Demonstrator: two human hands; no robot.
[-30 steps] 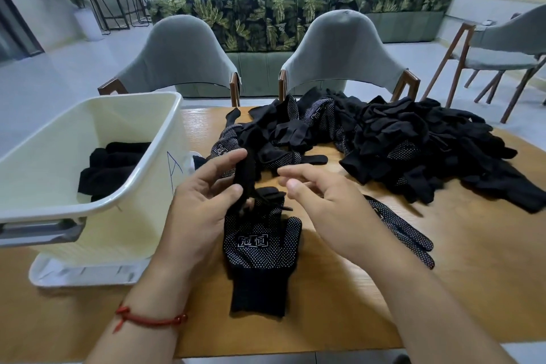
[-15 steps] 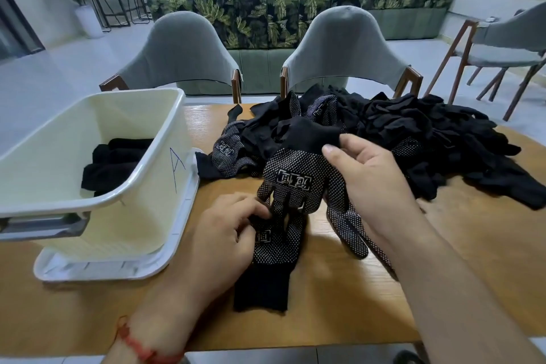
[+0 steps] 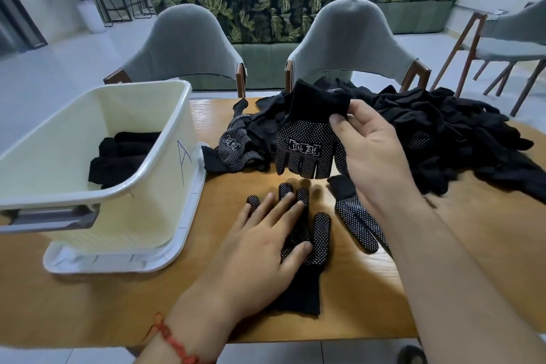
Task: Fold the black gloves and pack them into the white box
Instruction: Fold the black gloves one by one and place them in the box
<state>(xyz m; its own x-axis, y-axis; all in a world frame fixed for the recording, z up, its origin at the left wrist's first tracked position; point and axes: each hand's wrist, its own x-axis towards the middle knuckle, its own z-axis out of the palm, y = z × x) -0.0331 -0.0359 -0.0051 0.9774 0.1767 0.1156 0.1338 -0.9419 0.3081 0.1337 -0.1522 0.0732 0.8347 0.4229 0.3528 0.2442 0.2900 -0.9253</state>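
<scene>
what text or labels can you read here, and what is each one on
"A": handwritten in blue on the side of the white box.
Framed white logo on the held glove: upside down, characters too blurred to read.
Similar logo on a pile glove: too blurred to read.

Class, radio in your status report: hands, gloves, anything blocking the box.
Left hand flat, pressing one glove to the table. Right hand pinching second glove by its cuff, raised. Nothing between hands and white box.
</scene>
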